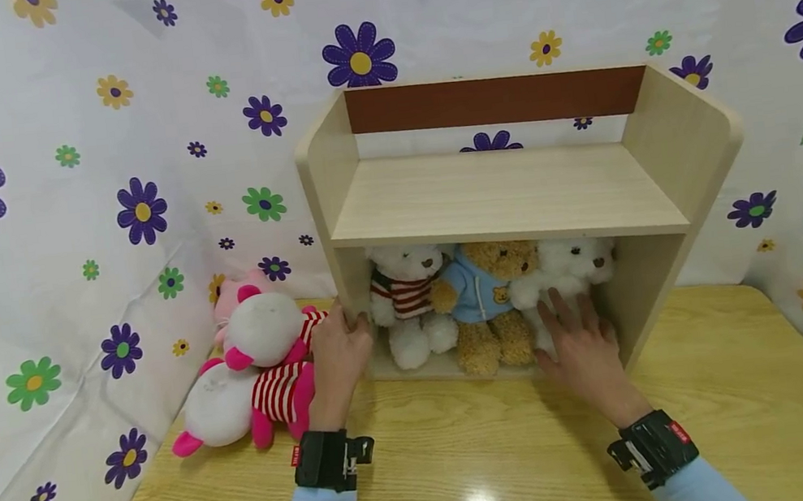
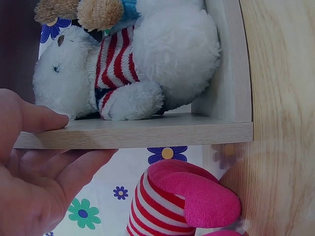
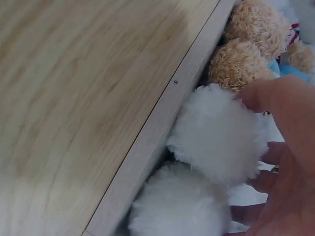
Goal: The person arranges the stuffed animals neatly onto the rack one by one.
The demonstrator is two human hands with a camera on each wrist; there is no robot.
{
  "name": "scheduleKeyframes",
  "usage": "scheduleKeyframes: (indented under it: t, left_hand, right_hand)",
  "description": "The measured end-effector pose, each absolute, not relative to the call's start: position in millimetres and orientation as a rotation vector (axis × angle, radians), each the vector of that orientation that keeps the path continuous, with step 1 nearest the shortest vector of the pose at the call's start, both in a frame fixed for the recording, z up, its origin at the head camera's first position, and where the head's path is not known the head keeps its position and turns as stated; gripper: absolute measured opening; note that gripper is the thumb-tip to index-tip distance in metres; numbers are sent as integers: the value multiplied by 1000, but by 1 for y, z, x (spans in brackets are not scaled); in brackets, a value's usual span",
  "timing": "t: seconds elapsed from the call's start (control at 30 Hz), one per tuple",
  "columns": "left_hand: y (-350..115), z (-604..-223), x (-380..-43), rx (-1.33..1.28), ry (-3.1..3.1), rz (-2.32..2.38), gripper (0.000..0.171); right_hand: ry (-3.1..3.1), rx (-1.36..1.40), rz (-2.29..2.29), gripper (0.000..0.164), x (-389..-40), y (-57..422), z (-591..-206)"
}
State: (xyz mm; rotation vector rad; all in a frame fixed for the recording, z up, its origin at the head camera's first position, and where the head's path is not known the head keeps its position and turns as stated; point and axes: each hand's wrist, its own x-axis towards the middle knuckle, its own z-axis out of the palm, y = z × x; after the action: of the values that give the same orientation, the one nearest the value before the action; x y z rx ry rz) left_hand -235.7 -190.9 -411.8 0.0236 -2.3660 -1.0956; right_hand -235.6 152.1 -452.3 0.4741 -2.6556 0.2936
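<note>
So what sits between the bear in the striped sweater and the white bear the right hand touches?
The brown bear in the blue top; the head view shows it between them.

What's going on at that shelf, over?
Left fingers pinch the shelf by its left side. Right fingers touch the rightmost bear. Three bears sit inside. Pink-and-white toys lie outside, left, not blocking them.

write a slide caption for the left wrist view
Left hand grips the shelf side panel, beside a white plush bear in a striped sweater.
</note>
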Motion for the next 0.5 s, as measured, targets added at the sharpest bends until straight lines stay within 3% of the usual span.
scheduleKeyframes:
  t: [0.5]
  left_hand:
    - [-190, -408, -235, 21, -2378, -1068, 18]
  right_hand:
    - [-2818, 401, 360, 71, -257, 156, -455]
